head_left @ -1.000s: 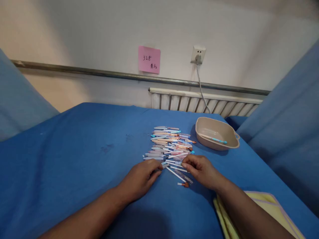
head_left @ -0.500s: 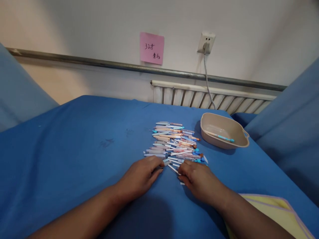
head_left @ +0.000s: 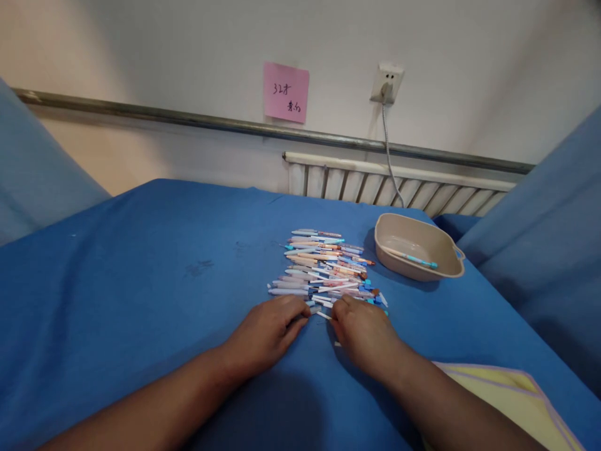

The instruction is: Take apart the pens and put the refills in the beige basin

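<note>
Resting on the blue cloth [head_left: 141, 282], left hand [head_left: 267, 332] and right hand [head_left: 364, 335] curl fingers narrow around small pen parts at the near edge of the pen pile [head_left: 326, 269]; exact grasp unclear.

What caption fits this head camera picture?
Two bare hands, left hand and right hand, rest at a pile of colourful plastic pens beside a beige plastic basin.
</note>
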{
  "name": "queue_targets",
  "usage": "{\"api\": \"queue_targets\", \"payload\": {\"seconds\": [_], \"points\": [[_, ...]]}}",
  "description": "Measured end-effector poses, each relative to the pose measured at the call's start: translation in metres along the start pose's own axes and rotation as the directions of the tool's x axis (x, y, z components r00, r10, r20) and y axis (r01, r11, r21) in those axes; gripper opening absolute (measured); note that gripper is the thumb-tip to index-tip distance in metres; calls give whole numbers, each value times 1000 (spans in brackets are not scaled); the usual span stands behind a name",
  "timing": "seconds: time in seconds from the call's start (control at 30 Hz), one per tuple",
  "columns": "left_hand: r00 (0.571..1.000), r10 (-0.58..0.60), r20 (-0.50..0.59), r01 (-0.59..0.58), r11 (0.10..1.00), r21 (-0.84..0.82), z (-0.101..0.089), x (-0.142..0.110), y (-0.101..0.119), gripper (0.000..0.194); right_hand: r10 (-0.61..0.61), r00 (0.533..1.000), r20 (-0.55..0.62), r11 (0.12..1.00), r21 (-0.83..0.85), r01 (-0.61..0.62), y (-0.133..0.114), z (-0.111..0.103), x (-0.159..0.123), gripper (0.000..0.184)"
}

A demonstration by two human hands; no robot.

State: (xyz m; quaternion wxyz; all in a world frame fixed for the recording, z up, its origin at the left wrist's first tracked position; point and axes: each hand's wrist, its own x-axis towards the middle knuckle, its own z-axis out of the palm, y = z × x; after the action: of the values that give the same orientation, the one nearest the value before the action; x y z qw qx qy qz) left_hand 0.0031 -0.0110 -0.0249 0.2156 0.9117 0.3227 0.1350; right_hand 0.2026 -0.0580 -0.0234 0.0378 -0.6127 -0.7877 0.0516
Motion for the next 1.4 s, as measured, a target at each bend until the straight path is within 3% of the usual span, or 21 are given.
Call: {"api": "queue_targets", "payload": {"seconds": [0.17, 0.27, 0.37, 0.53, 0.63, 0.77, 0.87, 1.0, 1.17, 1.4], "points": [[998, 60, 28, -62, 995, 81, 2, 5, 9, 19, 26, 1000, 1, 999, -37, -26, 2, 0, -4, 15], [991, 93, 98, -108, 980, 167, 8, 11, 17, 20, 44, 999, 5, 999, -23, -43, 3, -1, -4, 16], [985, 55, 166, -103, 949, 297, 15, 14, 22, 19, 69, 998, -6, 997, 16, -69, 7, -4, -4, 15], [989, -23, 144, -28, 938, 347, 23, 17, 26, 20, 97, 994, -54, 988, 126, -89, 19, -6, -6, 9], [994, -54, 91, 33, 975, 218, 21, 17, 27, 17, 121, 989, -81, 961, 261, -96, 24, -5, -8, 8], [986, -155, -66, 143, 976, -165, 11, 16, 18, 12, 96, 975, -199, 883, 469, 8, 25, -2, -9, 10], [952, -283, -118, 203, 870, -450, 4, 13, 8, 14, 103, 955, -277, 808, 583, 82, 23, -1, -9, 13], [928, -357, -105, 180, 677, -714, 0, 11, 3, 12, 64, 943, -326, 759, 629, 166, 22, 0, -9, 14], [921, -384, -63, 172, 546, -820, 1, 12, 5, 15, 31, 935, -354, 764, 611, 207, 24, 4, -8, 13], [924, -379, -59, 166, 534, -829, 3, 12, 4, 15, 27, 932, -362, 772, 599, 210, 24, 4, -10, 16]]}}
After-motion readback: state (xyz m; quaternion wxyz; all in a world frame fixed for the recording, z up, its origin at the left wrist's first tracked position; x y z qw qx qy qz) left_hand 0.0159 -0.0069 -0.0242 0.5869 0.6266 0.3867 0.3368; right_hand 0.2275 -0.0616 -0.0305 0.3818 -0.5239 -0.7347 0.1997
